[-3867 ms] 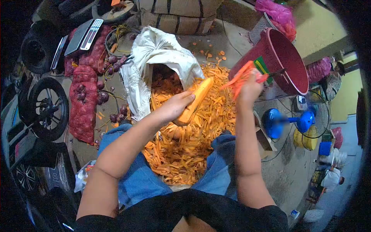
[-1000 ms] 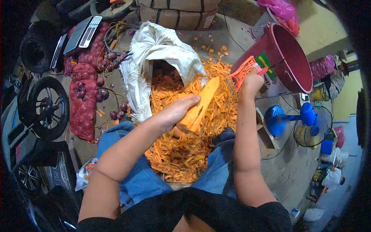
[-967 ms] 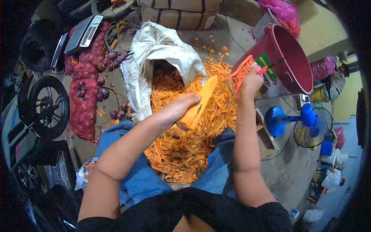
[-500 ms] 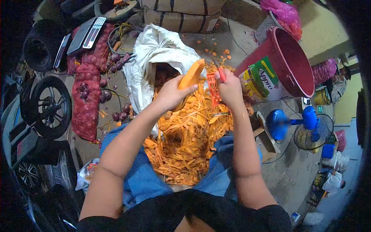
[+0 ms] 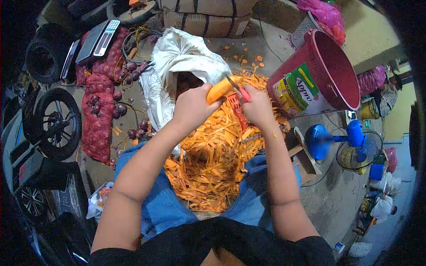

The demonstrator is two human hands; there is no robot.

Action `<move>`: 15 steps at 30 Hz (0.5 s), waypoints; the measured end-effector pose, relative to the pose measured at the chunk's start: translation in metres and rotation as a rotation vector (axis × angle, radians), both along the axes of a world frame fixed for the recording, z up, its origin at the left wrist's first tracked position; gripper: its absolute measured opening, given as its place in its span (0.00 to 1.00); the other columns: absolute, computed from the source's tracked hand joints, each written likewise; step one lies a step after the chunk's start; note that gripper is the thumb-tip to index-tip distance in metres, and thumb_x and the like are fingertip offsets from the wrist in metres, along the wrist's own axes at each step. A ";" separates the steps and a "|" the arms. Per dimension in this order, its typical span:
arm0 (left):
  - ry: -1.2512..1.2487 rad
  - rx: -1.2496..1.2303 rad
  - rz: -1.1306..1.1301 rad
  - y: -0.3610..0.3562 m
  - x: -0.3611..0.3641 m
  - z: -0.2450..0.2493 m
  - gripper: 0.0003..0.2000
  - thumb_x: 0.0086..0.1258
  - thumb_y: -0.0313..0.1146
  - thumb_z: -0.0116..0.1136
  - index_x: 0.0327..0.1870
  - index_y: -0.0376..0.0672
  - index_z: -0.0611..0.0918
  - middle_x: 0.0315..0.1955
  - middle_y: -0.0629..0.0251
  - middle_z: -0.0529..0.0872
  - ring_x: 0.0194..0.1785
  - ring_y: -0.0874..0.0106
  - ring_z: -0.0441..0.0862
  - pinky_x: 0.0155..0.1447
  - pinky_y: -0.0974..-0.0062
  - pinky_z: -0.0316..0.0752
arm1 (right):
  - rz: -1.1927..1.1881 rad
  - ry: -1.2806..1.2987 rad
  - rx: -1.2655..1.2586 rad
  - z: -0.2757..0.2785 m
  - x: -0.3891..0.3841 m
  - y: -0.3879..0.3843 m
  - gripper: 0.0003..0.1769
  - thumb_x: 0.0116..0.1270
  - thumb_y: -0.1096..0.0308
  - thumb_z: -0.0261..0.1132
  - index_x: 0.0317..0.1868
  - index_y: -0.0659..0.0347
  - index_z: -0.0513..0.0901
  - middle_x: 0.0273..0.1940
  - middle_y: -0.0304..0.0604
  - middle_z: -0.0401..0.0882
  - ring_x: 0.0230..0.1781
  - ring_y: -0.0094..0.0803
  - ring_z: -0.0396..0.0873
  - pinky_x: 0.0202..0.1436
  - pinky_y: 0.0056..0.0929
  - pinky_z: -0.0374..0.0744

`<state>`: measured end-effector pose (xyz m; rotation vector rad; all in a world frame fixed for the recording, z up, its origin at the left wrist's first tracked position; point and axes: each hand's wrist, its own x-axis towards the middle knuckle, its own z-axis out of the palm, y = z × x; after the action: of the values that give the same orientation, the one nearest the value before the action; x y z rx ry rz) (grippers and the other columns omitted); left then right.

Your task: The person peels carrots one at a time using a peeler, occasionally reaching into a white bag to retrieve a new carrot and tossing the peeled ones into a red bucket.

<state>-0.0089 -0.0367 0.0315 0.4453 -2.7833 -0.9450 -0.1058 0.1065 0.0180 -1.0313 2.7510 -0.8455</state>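
My left hand (image 5: 194, 105) is wrapped around a peeled orange carrot (image 5: 217, 91), held up and tilted to the right. In my right hand (image 5: 257, 106) is a small knife (image 5: 243, 93) with a pinkish-red handle; its dark blade lies across the carrot's far tip. A red slotted plastic tool (image 5: 238, 111) also sticks out below the same hand, alongside the palm. Under both hands lies a large heap of orange peelings (image 5: 208, 186), spread between my knees. Behind my left hand a white woven sack (image 5: 162, 88) gapes open, dark inside.
A maroon bucket (image 5: 288, 66) leans at the right, near my right hand. Red net bags of onions (image 5: 97, 128) lie on the left with a scale (image 5: 95, 42) on top. A blue fan (image 5: 319, 142) and an open cardboard box (image 5: 306, 157) are at right. Carrot slices (image 5: 259, 58) dot the floor.
My right hand has moved left toward the carrot, bringing the knife blade onto its tip. The carrot has tipped over from more upright to more level, pointing right.
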 end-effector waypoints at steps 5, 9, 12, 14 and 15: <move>0.078 -0.088 -0.059 -0.004 0.001 -0.006 0.16 0.48 0.47 0.54 0.26 0.41 0.74 0.18 0.55 0.76 0.26 0.59 0.75 0.29 0.66 0.69 | 0.015 -0.001 -0.106 -0.011 -0.002 -0.001 0.09 0.53 0.65 0.55 0.28 0.64 0.72 0.21 0.53 0.73 0.22 0.46 0.72 0.24 0.36 0.69; 0.308 0.121 -0.205 0.006 0.013 0.010 0.15 0.49 0.43 0.56 0.28 0.39 0.73 0.19 0.57 0.75 0.25 0.63 0.74 0.31 0.72 0.69 | -0.274 -0.592 -0.010 -0.058 -0.032 0.010 0.09 0.46 0.68 0.55 0.26 0.63 0.77 0.26 0.56 0.74 0.29 0.47 0.73 0.32 0.37 0.71; 0.451 0.562 -0.182 0.004 0.013 0.002 0.13 0.54 0.40 0.53 0.32 0.39 0.71 0.23 0.62 0.75 0.27 0.70 0.73 0.34 0.76 0.68 | -0.252 -0.502 0.055 -0.086 -0.035 0.005 0.11 0.47 0.64 0.57 0.25 0.64 0.77 0.25 0.54 0.75 0.28 0.45 0.74 0.30 0.36 0.71; 0.453 1.000 -0.036 -0.001 0.011 -0.005 0.09 0.61 0.36 0.46 0.37 0.40 0.68 0.31 0.69 0.72 0.35 0.78 0.69 0.42 0.78 0.65 | -0.174 -0.680 -0.116 -0.124 -0.020 -0.008 0.11 0.52 0.66 0.54 0.31 0.64 0.75 0.26 0.46 0.75 0.26 0.33 0.73 0.29 0.29 0.70; 0.452 0.999 -0.033 -0.001 0.008 -0.008 0.09 0.61 0.36 0.46 0.37 0.40 0.68 0.31 0.69 0.72 0.35 0.78 0.69 0.42 0.78 0.65 | -0.108 -0.812 -0.150 -0.140 -0.010 -0.018 0.10 0.55 0.70 0.52 0.37 0.62 0.74 0.27 0.38 0.75 0.24 0.23 0.71 0.28 0.21 0.69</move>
<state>-0.0007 -0.0373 0.0239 0.2367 -1.7639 -2.0915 -0.1155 0.0884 -0.1220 -0.4011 2.0760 -1.1723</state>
